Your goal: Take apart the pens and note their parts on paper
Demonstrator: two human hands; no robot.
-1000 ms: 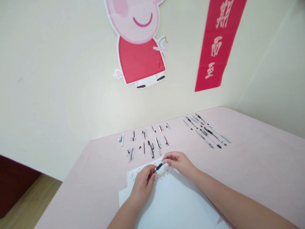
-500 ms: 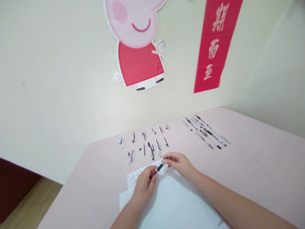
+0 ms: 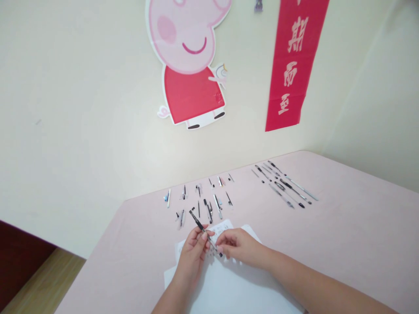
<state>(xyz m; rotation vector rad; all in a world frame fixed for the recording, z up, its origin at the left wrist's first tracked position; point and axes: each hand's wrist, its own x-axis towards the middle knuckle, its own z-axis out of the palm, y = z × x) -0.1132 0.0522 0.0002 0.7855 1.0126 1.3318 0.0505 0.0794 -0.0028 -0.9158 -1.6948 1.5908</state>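
My left hand (image 3: 194, 253) pinches a slim black pen (image 3: 198, 223) near its middle, its far end pointing up and to the left. My right hand (image 3: 236, 247) is closed on the pen's near end, fingertips meeting the left hand's. Both hands hover over white sheets of paper (image 3: 229, 283) that carry small writing at the top edge. Beyond them lie several small pen parts (image 3: 209, 203) in rows on the pink table (image 3: 343, 235).
A row of whole pens (image 3: 284, 185) lies at the table's far right. The table stands against a cream wall with a cartoon pig sticker (image 3: 191, 65) and a red banner (image 3: 293, 65). Wooden floor (image 3: 36, 288) shows at the lower left.
The pen has swung round: its far end now points up-left instead of right. My right hand has drawn back toward me and closer to the left hand.
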